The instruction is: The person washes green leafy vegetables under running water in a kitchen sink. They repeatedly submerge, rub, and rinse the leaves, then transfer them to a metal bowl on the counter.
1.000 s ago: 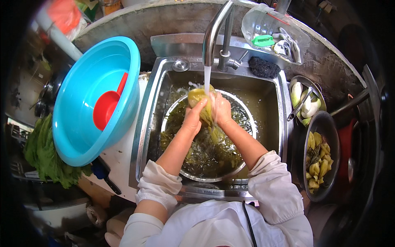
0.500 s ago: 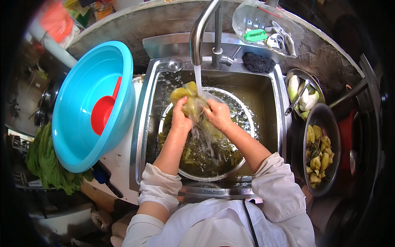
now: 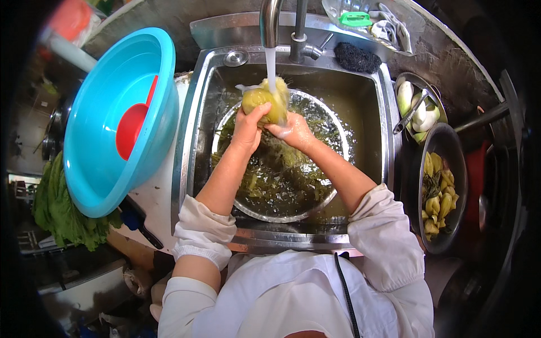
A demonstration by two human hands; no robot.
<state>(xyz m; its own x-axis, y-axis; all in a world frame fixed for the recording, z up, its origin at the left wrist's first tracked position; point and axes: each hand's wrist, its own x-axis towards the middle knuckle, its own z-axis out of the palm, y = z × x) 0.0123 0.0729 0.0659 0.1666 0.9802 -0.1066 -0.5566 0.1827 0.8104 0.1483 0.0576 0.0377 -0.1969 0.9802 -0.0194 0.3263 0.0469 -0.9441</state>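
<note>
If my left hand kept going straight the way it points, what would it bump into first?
Your left hand would meet the yellow-green vegetable in its grip; past that, perhaps the falling water, though depth is unclear.

We cannot see the top of the tap (image 3: 270, 23); the edge cuts it off. The yellow-green vegetable (image 3: 276, 101) looks blurry to us under the water (image 3: 271, 63), hiding some right hand (image 3: 296, 132) fingertips.
</note>
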